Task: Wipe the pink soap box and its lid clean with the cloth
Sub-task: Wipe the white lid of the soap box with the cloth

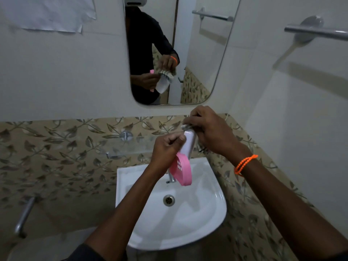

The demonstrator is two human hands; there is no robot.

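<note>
My left hand (165,147) grips the pink soap box (181,171) and its whitish lid (189,143) together above the sink; the pink box hangs below my fist and shows its slotted base. Against the top of the lid my right hand (209,129) presses a grey cloth (186,126), most of it hidden under my fingers. An orange bead band circles my right wrist. The mirror (197,53) repeats both hands, the lid and the cloth.
A white sink (197,213) with a drain and a tap (171,178) lies below my hands. A glass shelf (128,146) runs along the leaf-patterned tiles. A towel bar (316,32) juts from the right wall; a metal handle (24,216) sits lower left.
</note>
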